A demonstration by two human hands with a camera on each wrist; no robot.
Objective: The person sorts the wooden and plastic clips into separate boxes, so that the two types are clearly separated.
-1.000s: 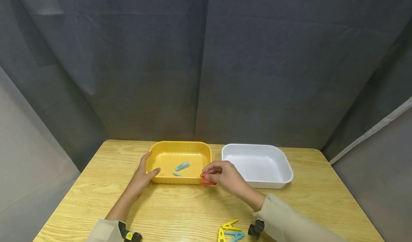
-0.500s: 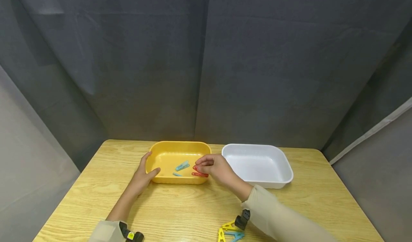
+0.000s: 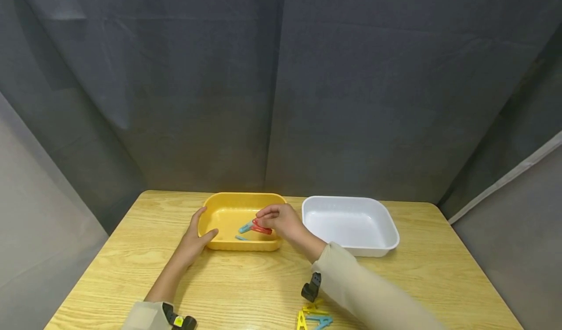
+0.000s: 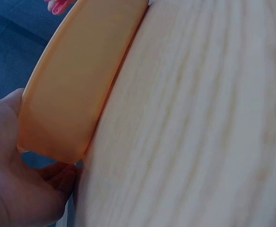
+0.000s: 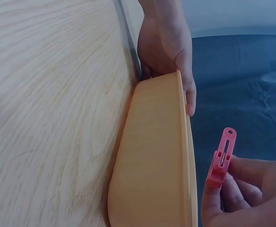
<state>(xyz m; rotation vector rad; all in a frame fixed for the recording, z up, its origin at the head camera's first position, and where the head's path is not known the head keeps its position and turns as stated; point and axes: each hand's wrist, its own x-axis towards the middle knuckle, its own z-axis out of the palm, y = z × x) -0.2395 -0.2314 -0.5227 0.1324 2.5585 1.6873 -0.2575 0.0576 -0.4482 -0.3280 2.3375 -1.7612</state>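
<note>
In the head view, my left hand (image 3: 192, 242) grips the left end of a yellow plastic tub (image 3: 246, 246), thumb over the rim. The right wrist view shows that thumb hooked over the edge. Over the tub, my right hand (image 3: 284, 223) pinches a red clothespin (image 3: 262, 229) between thumb and fingers; in the right wrist view the clothespin (image 5: 221, 158) stands beyond the rim. A light blue clothespin (image 3: 245, 227) lies in the tub, partly overlapped by the red one. Another blue piece (image 3: 241, 238) shows at the near inner wall, mostly hidden.
A white tub (image 3: 351, 251) stands right of the yellow one. Near the table's front, under my right forearm, lie yellow clothespins (image 3: 301, 321) and a blue clothespin (image 3: 323, 321). A dark curtain (image 3: 219, 100) hangs behind the table.
My right hand has carried the red clothespin leftward and away from me, from the tub's near right corner to over its inside. The left hand stays at the tub's end.
</note>
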